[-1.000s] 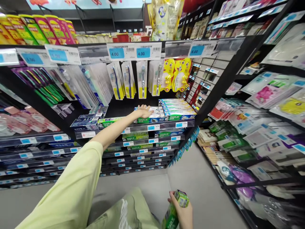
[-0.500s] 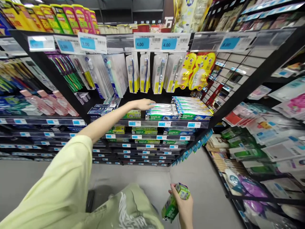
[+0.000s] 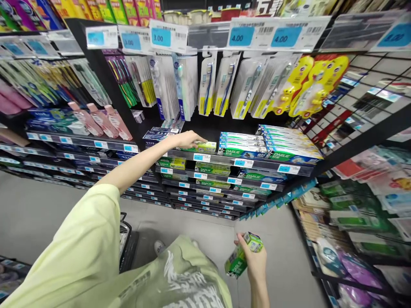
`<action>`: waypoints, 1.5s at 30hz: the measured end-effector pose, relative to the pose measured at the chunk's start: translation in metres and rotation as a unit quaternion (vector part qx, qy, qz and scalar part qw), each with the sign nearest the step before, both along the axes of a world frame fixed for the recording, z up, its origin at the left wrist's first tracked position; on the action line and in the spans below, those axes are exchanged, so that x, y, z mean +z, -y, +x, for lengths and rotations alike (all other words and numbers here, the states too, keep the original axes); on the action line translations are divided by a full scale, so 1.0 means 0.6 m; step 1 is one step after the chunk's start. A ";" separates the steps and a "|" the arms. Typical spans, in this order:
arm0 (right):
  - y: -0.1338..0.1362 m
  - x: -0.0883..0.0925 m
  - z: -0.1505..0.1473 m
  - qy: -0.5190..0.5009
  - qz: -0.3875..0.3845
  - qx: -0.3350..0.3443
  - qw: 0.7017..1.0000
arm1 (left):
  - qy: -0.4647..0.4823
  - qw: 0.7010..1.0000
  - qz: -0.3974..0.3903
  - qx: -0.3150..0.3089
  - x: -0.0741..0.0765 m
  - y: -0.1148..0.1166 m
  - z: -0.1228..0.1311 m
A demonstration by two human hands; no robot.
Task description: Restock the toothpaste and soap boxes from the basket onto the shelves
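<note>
My left hand (image 3: 189, 139) reaches over the shelf with its fingers stretched out, resting at a green and yellow toothpaste box (image 3: 207, 146). The undersides of those fingers are hidden. Low in front of me, my right hand (image 3: 257, 262) is closed round a green Darlie toothpaste box (image 3: 236, 261), which is tilted; whether there is more than one box in it I cannot tell. To the right of my left hand lie stacked white and green Darlie boxes (image 3: 242, 152), with another stack of toothpaste boxes (image 3: 290, 153) beside them.
Packaged toothbrushes (image 3: 207, 85) hang above the shelf, under price tags (image 3: 241, 37). Pink bottles (image 3: 102, 122) stand to the left. A black cart or basket (image 3: 129, 244) is at my left side on the grey floor (image 3: 180, 222). Bagged goods (image 3: 359, 273) hang on the right.
My left hand has shifted from the edge of the white and green Darlie stack to the green and yellow box left of it. The view has turned left; my right hand still holds its box.
</note>
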State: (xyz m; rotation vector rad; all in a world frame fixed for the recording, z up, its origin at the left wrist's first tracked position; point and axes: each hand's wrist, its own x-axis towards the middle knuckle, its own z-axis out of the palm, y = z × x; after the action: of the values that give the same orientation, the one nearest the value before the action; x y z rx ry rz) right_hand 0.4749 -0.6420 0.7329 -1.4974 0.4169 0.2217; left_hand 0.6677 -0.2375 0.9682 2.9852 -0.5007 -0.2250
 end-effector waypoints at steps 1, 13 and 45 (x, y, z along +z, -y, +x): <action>-0.003 -0.001 0.000 0.003 0.000 0.003 1.000 | -0.002 1.000 -0.004 -0.001 -0.001 0.000 0.000; -0.031 -0.016 -0.018 -0.007 0.015 0.005 1.000 | 0.015 0.998 -0.057 -0.026 0.004 -0.026 -0.016; -0.050 0.003 -0.007 -0.038 0.026 0.003 0.999 | -0.102 0.973 0.157 0.134 0.054 -0.252 -0.063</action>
State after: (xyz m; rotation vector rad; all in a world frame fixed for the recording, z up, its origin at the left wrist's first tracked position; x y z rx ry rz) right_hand 0.4706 -0.6118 0.7346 -1.4432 0.4650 0.2919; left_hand 0.6299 -0.0864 1.0007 3.2311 -0.0398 -0.6308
